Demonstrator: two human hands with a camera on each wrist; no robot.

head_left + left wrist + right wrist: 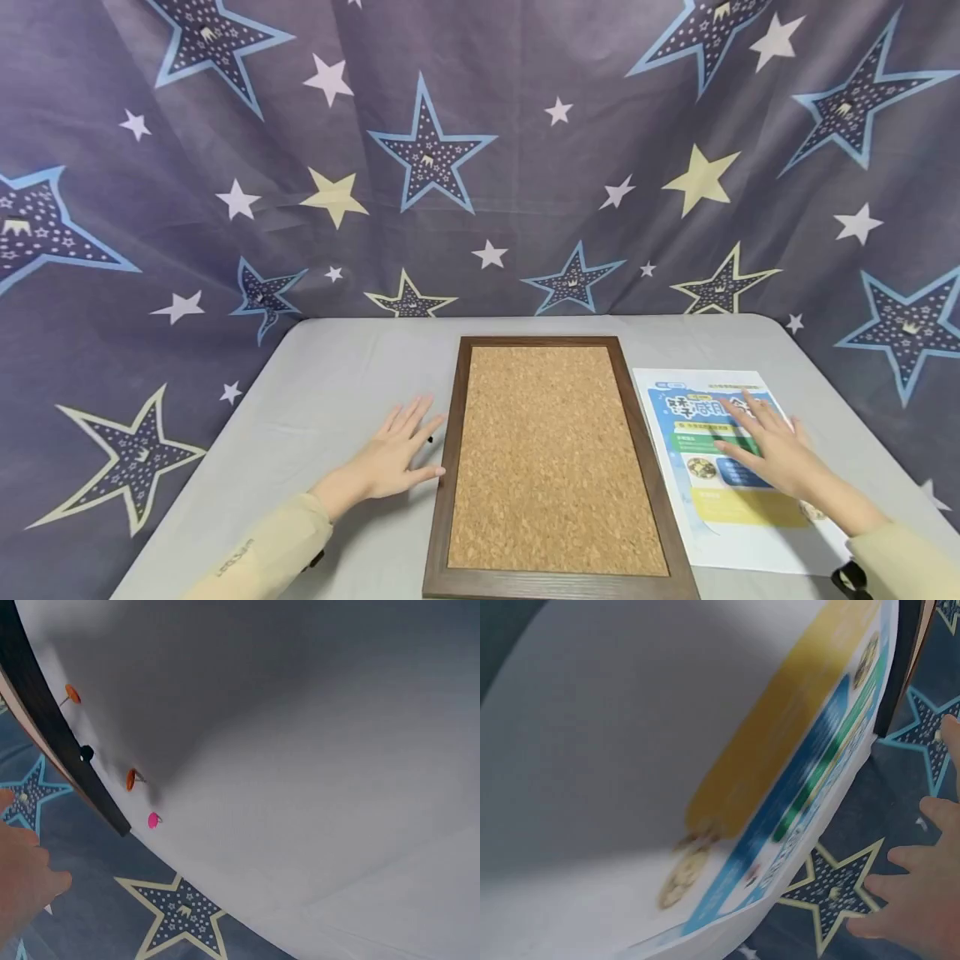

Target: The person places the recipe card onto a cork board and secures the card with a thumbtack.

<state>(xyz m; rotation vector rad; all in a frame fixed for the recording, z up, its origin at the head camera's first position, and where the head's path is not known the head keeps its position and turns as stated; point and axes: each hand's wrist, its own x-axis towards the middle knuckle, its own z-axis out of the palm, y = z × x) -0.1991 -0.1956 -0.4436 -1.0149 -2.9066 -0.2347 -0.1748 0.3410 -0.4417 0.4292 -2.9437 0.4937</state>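
Note:
A cork board (555, 458) with a dark brown frame lies in the middle of the table. My left hand (390, 454) is at its left side, fingers spread, thumb tip right at the frame edge in the head view. Beside the frame, the left wrist view shows push pins: a pink pin (154, 820), two orange ones, including an orange pin (131, 779), and a black pin (86, 753). To the board's right lies a printed poster (738, 542) with blue, green and yellow blocks. Over it is my right hand (776, 454), fingers spread, holding nothing.
The grey-covered table (360, 358) ends at a rounded far edge. Behind it and along both sides hangs a dark curtain (517, 183) printed with stars. The poster's left edge lies close along the board's frame.

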